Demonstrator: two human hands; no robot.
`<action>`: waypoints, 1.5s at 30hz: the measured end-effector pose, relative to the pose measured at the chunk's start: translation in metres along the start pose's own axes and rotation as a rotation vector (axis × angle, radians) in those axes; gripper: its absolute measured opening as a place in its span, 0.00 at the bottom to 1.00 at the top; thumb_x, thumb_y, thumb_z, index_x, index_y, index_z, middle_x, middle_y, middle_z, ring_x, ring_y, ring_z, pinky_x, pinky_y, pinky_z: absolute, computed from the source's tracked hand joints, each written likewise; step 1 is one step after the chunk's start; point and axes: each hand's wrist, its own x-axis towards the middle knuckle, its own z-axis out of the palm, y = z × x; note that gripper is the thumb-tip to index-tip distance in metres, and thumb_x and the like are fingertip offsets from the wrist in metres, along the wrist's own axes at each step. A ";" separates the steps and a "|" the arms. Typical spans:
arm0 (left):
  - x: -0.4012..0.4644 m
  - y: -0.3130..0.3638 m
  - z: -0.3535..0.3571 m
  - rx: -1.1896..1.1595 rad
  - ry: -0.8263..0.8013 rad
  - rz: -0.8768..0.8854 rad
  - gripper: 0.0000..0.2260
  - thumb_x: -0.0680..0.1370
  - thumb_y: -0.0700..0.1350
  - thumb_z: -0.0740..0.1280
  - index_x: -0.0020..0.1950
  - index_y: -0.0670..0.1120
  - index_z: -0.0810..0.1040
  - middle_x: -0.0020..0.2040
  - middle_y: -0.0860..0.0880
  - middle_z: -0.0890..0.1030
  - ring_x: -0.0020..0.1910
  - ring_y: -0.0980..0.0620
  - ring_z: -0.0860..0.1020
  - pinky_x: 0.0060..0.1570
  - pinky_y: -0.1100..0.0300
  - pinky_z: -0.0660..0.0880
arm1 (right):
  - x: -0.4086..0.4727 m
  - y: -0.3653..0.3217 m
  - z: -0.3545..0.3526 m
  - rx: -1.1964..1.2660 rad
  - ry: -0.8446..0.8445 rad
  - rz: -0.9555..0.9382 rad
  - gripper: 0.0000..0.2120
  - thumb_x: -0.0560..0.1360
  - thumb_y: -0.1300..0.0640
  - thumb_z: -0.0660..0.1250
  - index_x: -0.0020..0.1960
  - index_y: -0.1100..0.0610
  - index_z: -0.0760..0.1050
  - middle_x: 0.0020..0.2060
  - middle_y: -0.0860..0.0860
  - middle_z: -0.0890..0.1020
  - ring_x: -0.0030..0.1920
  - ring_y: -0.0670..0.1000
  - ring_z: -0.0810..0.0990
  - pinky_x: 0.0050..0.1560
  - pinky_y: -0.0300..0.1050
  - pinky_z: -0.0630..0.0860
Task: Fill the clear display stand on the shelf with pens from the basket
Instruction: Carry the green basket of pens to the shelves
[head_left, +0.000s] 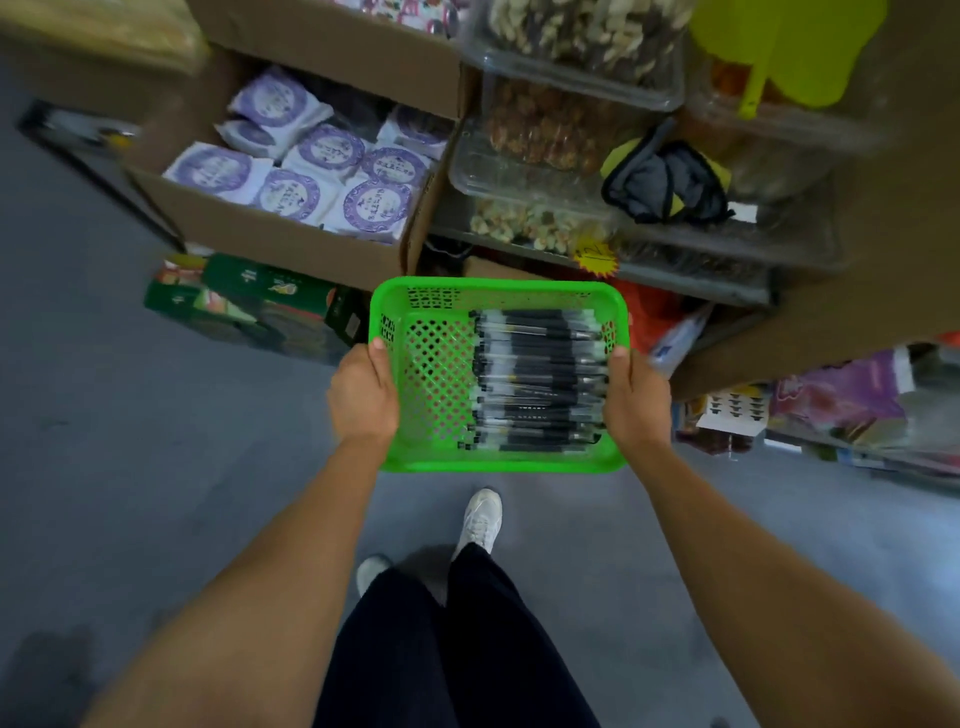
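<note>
Lying side by side in a stacked row, black pens (537, 382) in clear sleeves, crowded against the right half of the green plastic basket (498, 462), left half of its lattice floor bare. Carried level above the grey floor (104, 467), out in front of the body, one white shoe (482, 517) stepped forward beneath it. Left hand (363, 397) gripping the left rim, thumb over the top edge, fingers hidden underneath. Right hand (635, 400) gripping the right rim the same way, thumb just touching the pen ends. Both grips closed on the basket, neither on a pen yet.

No clear display stand to be made out anywhere; task barely begun, probably at the carrying step. Beyond the basket, a cardboard box (291, 228) of purple-and-white packets, green cartons (244, 296) on the floor below it, clear tubs of mixed snacks (545, 135) stacked on shelving, a yellow starburst price tag (597, 258), a black-and-grey pouch (667, 182).

Risks from here: load sitting off-centre to the right, so freeing the right hand first likely to tip the basket and slide pens out. Slick sleeves apt to slip over one another at any tilt. Cartons near the walking line, easy to clip while looking for the stand. Blur at the edges hinting at movement.
</note>
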 end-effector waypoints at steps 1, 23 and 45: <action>-0.002 -0.007 -0.011 0.000 0.015 -0.004 0.19 0.83 0.48 0.52 0.47 0.34 0.73 0.48 0.30 0.78 0.47 0.32 0.76 0.40 0.50 0.65 | -0.008 -0.009 0.003 0.002 -0.005 -0.018 0.19 0.83 0.48 0.50 0.41 0.58 0.67 0.31 0.52 0.70 0.36 0.55 0.70 0.39 0.49 0.65; -0.035 -0.246 -0.309 0.040 0.416 -0.444 0.21 0.83 0.49 0.51 0.50 0.33 0.74 0.51 0.29 0.78 0.50 0.31 0.76 0.47 0.45 0.71 | -0.189 -0.277 0.194 -0.097 -0.398 -0.458 0.22 0.82 0.46 0.49 0.47 0.60 0.74 0.46 0.61 0.80 0.48 0.60 0.77 0.50 0.54 0.72; 0.298 -0.377 -0.492 0.002 0.548 -0.538 0.22 0.83 0.49 0.51 0.49 0.33 0.75 0.51 0.29 0.78 0.51 0.30 0.76 0.48 0.44 0.71 | -0.107 -0.634 0.456 -0.164 -0.491 -0.659 0.21 0.83 0.49 0.49 0.34 0.54 0.64 0.30 0.51 0.71 0.33 0.52 0.70 0.35 0.45 0.62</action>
